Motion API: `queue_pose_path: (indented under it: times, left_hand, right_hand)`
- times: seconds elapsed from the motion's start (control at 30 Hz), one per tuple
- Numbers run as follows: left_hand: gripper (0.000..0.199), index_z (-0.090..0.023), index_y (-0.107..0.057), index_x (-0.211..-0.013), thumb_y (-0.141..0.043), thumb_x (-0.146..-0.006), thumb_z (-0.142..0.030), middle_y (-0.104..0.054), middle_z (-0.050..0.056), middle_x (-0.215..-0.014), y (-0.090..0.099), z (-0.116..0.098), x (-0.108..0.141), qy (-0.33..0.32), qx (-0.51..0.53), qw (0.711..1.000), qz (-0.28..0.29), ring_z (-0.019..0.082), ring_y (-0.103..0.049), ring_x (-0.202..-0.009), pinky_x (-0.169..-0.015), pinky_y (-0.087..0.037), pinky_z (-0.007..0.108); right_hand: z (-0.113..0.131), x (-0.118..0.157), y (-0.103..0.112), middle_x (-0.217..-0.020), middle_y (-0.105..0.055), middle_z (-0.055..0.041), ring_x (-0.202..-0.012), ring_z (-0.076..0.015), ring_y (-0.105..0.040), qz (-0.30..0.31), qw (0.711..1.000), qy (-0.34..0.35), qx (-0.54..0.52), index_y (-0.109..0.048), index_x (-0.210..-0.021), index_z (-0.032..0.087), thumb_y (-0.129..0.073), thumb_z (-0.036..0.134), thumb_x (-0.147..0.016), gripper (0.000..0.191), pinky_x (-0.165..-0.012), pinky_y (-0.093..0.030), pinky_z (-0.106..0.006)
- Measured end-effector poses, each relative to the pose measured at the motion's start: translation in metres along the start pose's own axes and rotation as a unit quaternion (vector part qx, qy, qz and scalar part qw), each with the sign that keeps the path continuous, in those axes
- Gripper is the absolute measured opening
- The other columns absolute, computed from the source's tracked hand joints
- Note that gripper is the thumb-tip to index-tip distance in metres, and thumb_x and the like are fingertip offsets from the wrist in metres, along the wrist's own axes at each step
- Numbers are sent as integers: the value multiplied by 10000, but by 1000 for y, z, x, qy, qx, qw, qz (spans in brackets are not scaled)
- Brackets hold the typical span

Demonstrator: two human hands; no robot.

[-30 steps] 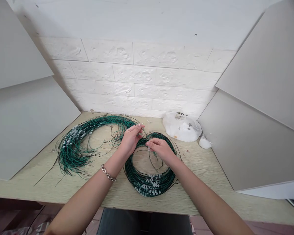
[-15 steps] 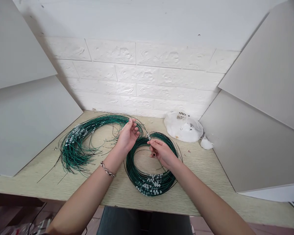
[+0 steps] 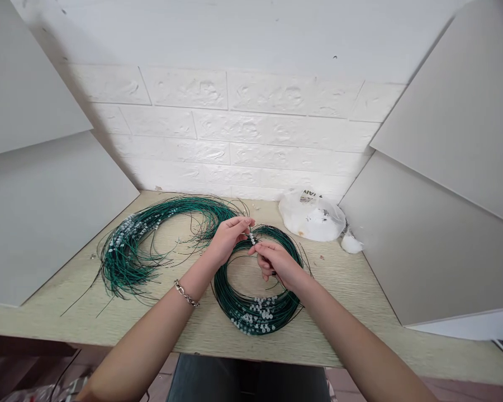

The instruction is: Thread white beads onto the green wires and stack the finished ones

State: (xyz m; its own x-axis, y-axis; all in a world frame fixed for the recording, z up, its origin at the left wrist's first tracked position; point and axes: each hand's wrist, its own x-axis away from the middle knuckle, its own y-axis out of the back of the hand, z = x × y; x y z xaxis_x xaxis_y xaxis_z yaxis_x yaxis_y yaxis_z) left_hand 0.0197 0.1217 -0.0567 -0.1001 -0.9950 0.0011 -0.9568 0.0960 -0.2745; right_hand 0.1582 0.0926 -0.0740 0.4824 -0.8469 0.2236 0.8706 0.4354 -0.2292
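Small white beads [image 3: 252,238] sit in a short row on a thin dark green wire between my two hands. My left hand [image 3: 230,237] pinches the wire just above the beads. Below them, my right hand [image 3: 274,261] grips the same strand, its thumb and fingertip closed at the lowest bead. Both hands hover over the far side of a round coil of green wire [image 3: 224,290], which carries clusters of white beads [image 3: 260,315] along its near side. To the left lies a looser, curved bundle of green wire [image 3: 128,268], also with white beads on its strands.
A clear plastic bag of white material [image 3: 312,215] rests by the back wall, with a smaller clump [image 3: 352,243] beside it. Grey panels [image 3: 54,218] flank the table [image 3: 146,321] on both sides. White brick-patterned wall [image 3: 218,131] closes the back.
My left hand has come down and to the right, closer to the beads and my right hand. The right hand has shifted only slightly. The view has moved a little.
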Motion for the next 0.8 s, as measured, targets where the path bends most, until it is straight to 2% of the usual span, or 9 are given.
queue_pose_path:
  times: [0.17,0.33,0.43,0.53,0.63,0.7,0.8]
  left_hand:
    - [209,-139,-624,-711,-606,-646,-336,-566,14,-689,4,1,-4,-20,2,1000,-22,48,-436,-539,-489,-341,166]
    - [216,-130,-586,-722,-633,-613,-310,-539,-3,-658,15,-2,-13,-49,56,991,-108,29,-417,-495,-432,-322,144]
    - [232,-165,-518,-775,-641,-598,-249,-526,-30,-625,28,-12,-19,-87,85,978,-170,29,-422,-476,-418,-317,134]
    - [266,-211,-448,-821,-614,-615,-189,-532,-47,-610,47,-27,-26,-175,68,957,-220,43,-450,-491,-427,-325,134]
    - [156,-174,-504,-799,-567,-658,-189,-516,-35,-598,73,-50,-29,-241,-20,942,-232,40,-444,-491,-445,-345,142]
    - [159,-140,-565,-837,-535,-691,-194,-515,-24,-615,93,-67,-28,-263,-97,930,-239,30,-438,-500,-495,-375,148]
    - [242,-112,-590,-943,-500,-729,-183,-529,-12,-648,123,-95,-20,-278,-179,893,-306,21,-441,-527,-588,-409,167]
  right_hand:
    - [0,0,1,-437,-279,95,-334,-32,-216,-12,999,7,35,-520,-758,173,-473,397,-718,232,-330,-324,-173]
    - [5,0,7,-439,-249,96,-343,-30,-211,-24,996,-3,87,-521,-757,165,-472,404,-717,247,-330,-323,-166]
    - [10,1,16,-445,-237,96,-344,-27,-210,-5,992,-8,122,-529,-768,161,-474,417,-716,267,-330,-328,-167]
    - [16,2,27,-434,-226,99,-343,-31,-215,6,990,3,144,-537,-782,160,-470,422,-722,277,-363,-387,-198]
    - [21,0,38,-416,-235,97,-336,-42,-245,-28,984,24,177,-555,-827,168,-445,418,-741,286,-400,-424,-230]
    - [23,-1,43,-450,-360,63,-379,-65,-345,-81,968,63,229,-580,-849,176,-437,414,-746,296,-421,-428,-233]
    - [26,-1,48,-722,-593,-19,-633,-129,-520,-164,917,168,322,-614,-841,189,-421,393,-762,292,-561,-449,-253]
